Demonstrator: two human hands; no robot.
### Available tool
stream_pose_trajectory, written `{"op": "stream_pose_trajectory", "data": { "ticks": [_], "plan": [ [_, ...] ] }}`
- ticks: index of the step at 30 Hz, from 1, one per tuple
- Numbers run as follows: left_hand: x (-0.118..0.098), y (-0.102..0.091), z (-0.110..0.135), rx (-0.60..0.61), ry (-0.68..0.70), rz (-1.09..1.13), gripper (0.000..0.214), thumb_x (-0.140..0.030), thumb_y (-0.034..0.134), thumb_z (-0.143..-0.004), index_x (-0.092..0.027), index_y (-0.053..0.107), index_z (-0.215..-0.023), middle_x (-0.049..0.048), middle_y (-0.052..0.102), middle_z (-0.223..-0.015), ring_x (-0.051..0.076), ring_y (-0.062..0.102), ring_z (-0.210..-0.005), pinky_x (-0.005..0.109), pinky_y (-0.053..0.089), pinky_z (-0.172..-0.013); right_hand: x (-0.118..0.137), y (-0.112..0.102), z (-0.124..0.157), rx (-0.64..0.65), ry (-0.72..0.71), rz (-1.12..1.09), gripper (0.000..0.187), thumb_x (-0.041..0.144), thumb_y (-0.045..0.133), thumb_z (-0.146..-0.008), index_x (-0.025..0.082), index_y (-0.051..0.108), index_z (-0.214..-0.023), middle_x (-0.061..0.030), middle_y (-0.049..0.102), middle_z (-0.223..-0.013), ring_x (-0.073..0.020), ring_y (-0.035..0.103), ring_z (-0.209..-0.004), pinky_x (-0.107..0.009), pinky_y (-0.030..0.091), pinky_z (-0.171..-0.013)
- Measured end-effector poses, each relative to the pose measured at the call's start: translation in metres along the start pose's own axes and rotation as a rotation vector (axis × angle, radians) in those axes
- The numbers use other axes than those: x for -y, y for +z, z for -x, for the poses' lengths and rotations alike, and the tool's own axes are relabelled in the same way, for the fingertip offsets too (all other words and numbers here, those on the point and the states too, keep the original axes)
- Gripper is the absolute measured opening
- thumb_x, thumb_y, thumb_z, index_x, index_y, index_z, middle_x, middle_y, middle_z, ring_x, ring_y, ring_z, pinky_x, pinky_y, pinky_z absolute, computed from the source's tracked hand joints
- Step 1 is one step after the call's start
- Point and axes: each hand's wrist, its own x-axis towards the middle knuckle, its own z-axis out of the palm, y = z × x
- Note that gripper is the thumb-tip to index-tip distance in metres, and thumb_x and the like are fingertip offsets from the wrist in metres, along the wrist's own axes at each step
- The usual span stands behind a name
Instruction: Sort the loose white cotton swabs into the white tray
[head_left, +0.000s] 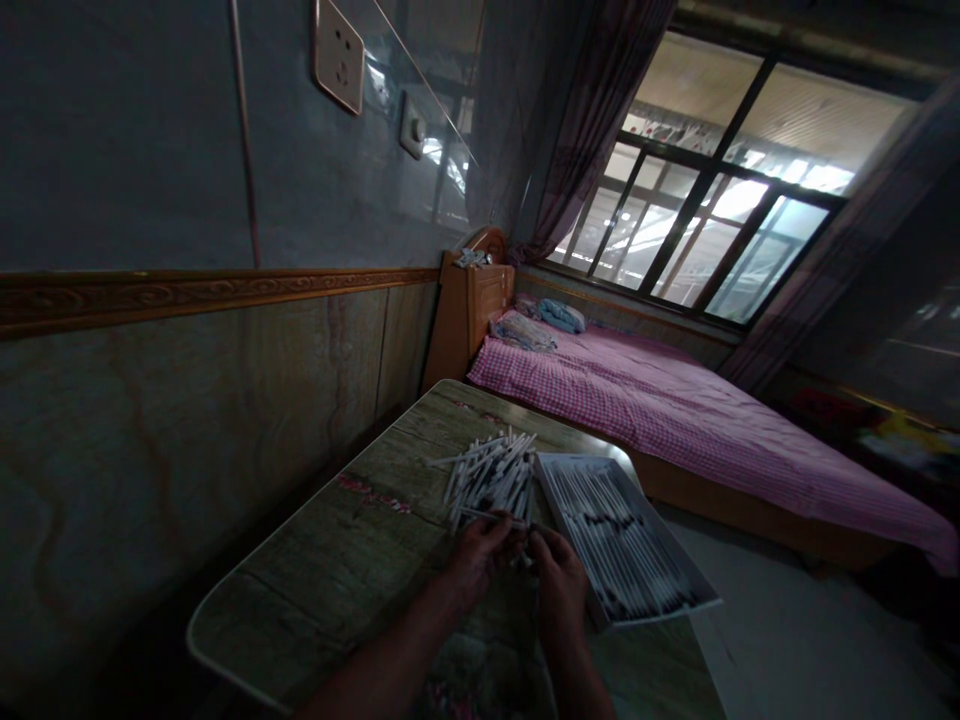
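Two hands nearly touching: left hand (474, 565) pinching white stick (491, 517); right hand (559, 590) curled, grip unclear; stick pile (491, 475) just ahead; tray (585, 462) right of pile.

- Dead ahead of the left grip (476, 560): a pile of white sticks (491, 475)
- Just beside the right grip (559, 585): a pale tray (671, 530), black-banded white sticks (615, 540) in rows
- Under both grips: grey-green wood-grain worktop (337, 560), red flecks
- Far beyond, to the right: bed (675, 430), pink gingham
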Motion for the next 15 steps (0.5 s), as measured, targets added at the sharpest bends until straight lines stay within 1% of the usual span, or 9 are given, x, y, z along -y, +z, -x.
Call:
{"op": "stream_pose_trajectory", "data": {
  "ticks": [4,8,11,13,15],
  "plan": [
    [0.0022,-0.0016,-0.0016,0.003,-0.002,-0.025,0.036,-0.026,0.092,-0.055,-0.014,0.065,-0.077,0.0018,0.074,-0.069,0.014,0.070,-0.060,0.021,0.054,-0.056,-0.0006,-0.0016,0.0005,-0.018,-0.043,0.043,0.034,0.045,0.071,-0.066,0.016,0.075,-0.083,-0.0079,0.076,-0.081,-0.0230,0.069,-0.074,-0.027,0.050,-0.058],
    [0.0030,-0.0026,-0.0014,-0.008,-0.002,-0.048,0.038,-0.027,0.092,-0.054,-0.015,0.065,-0.078,0.0024,0.075,-0.073,0.016,0.071,-0.065,0.023,0.055,-0.060,-0.0013,-0.0023,-0.0003,-0.017,-0.088,0.091,0.033,0.045,0.068,-0.068,0.016,0.074,-0.082,-0.0073,0.075,-0.080,-0.0233,0.069,-0.076,-0.030,0.052,-0.066],
    [0.0034,-0.0039,-0.0010,-0.008,0.027,-0.085,0.044,-0.033,0.093,-0.049,-0.015,0.065,-0.078,0.0023,0.074,-0.073,0.017,0.071,-0.066,0.025,0.053,-0.061,-0.0008,-0.0024,0.0006,0.003,-0.132,0.192,0.033,0.045,0.065,-0.072,0.017,0.073,-0.085,-0.0080,0.075,-0.083,-0.0240,0.069,-0.080,-0.031,0.052,-0.071],
    [0.0042,-0.0050,-0.0007,-0.013,0.062,-0.129,0.047,-0.037,0.093,-0.047,-0.015,0.065,-0.078,0.0018,0.074,-0.072,0.018,0.070,-0.065,0.026,0.052,-0.059,-0.0006,-0.0023,0.0031,0.005,-0.200,0.294,0.030,0.046,0.061,-0.077,0.018,0.071,-0.083,-0.0072,0.074,-0.081,-0.0232,0.068,-0.078,-0.030,0.050,-0.069],
    [0.0050,-0.0053,0.0000,-0.009,0.093,-0.188,0.047,-0.040,0.092,-0.048,-0.016,0.065,-0.078,0.0020,0.074,-0.071,0.019,0.070,-0.065,0.025,0.049,-0.056,-0.0028,-0.0029,0.0058,-0.007,-0.287,0.415,0.030,0.048,0.054,-0.085,0.021,0.066,-0.077,-0.0049,0.070,-0.075,-0.0214,0.065,-0.072,-0.029,0.047,-0.065]
  ]
}}
